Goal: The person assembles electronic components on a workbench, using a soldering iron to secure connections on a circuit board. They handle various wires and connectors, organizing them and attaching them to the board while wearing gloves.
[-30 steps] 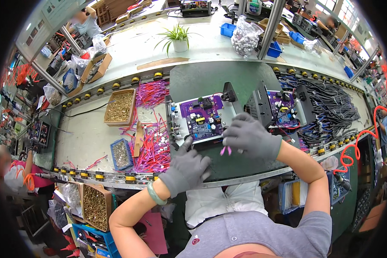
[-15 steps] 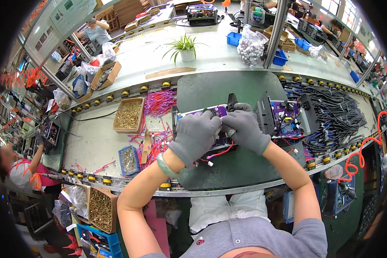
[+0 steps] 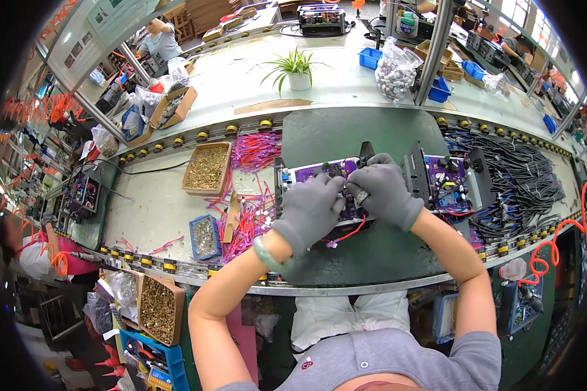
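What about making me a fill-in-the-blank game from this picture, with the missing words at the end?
1. The left hand and the right hand both wear fabric gloves coloured ____.
2. A smooth, pale green bangle goes around the person's ____ wrist.
3. The heap of long black cables lies on the person's ____ side of the purple circuit board under the hands.
4. The spiky green plant stands in a round pot coloured ____.

Missing words: grey; left; right; white.
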